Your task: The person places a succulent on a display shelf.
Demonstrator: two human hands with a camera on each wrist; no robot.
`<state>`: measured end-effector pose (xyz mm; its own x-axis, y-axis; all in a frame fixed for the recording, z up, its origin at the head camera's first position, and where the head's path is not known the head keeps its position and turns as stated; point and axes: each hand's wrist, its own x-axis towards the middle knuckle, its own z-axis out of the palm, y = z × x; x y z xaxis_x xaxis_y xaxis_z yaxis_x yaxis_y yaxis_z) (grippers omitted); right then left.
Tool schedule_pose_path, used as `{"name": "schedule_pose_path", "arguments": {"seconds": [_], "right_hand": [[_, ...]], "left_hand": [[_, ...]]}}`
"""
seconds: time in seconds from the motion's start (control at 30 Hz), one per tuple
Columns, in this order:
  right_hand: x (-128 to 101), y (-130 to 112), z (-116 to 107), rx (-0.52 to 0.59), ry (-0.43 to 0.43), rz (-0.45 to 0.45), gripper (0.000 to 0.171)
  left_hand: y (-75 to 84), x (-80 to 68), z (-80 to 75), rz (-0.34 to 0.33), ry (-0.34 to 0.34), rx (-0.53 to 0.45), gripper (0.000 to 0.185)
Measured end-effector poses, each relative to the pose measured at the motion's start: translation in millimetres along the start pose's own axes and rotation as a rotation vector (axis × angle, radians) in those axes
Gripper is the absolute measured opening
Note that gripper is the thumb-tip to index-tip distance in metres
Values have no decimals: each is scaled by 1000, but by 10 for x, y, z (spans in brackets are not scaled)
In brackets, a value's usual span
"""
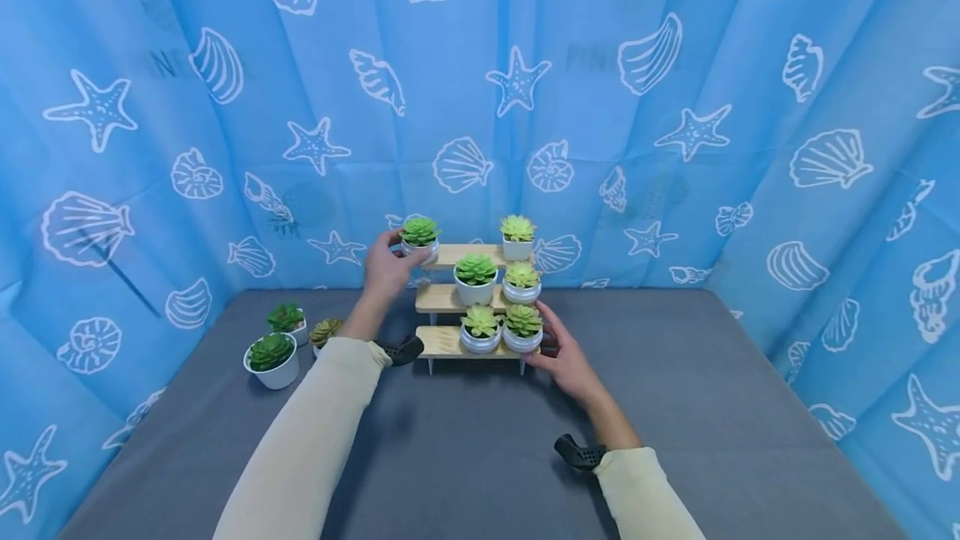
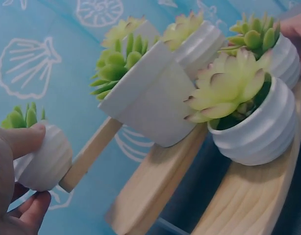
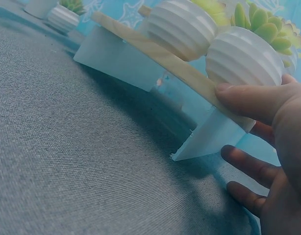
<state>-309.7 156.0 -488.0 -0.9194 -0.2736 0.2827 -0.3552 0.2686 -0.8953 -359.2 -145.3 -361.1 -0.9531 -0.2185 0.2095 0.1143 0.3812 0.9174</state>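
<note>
My left hand point(image 1: 386, 269) grips a small green succulent in a white ribbed pot point(image 2: 47, 161) at the left end of the top tier of a wooden stand point(image 1: 442, 298). The pot's base is level with the board's end; whether it bears on it is unclear. At the bottom tier's right end, my right hand point(image 1: 564, 361) has its thumb and forefinger around a ribbed pot with a green succulent point(image 3: 246, 56). The thumb also touches the board edge; the lower fingers hang loosely. Beside that pot sits a pale succulent point(image 2: 253, 120). A larger-potted succulent point(image 1: 476, 280) stands mid-tier.
More pale succulents occupy the right side of the middle tier point(image 1: 521, 282) and top tier point(image 1: 517, 238). Left on the grey table point(image 1: 465, 457) stand a dark green succulent point(image 1: 272, 361), another behind it point(image 1: 288, 322) and a brownish one point(image 1: 325, 332). A blue shell-patterned curtain point(image 1: 465, 90) hangs behind.
</note>
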Motion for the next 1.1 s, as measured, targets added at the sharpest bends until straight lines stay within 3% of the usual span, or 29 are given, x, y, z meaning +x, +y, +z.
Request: {"name": "schedule_pose_path", "arguments": {"seconds": [0.27, 0.43, 0.67, 0.97, 1.1], "right_hand": [[-3, -24, -6, 18, -7, 23, 88], [-8, -50, -10, 33, -13, 32, 88], [-5, -32, -1, 31, -19, 39, 87], [-2, -36, 0, 34, -16, 40, 88], [3, -23, 4, 34, -21, 37, 87]], "left_hand": [[-84, -75, 70, 78, 155, -41, 51], [-100, -81, 109, 106, 173, -38, 44], [-85, -114, 154, 125, 106, 63, 45], [-18, -120, 178, 177, -78, 235, 48], [3, -116, 190, 228, -120, 331, 49]]}}
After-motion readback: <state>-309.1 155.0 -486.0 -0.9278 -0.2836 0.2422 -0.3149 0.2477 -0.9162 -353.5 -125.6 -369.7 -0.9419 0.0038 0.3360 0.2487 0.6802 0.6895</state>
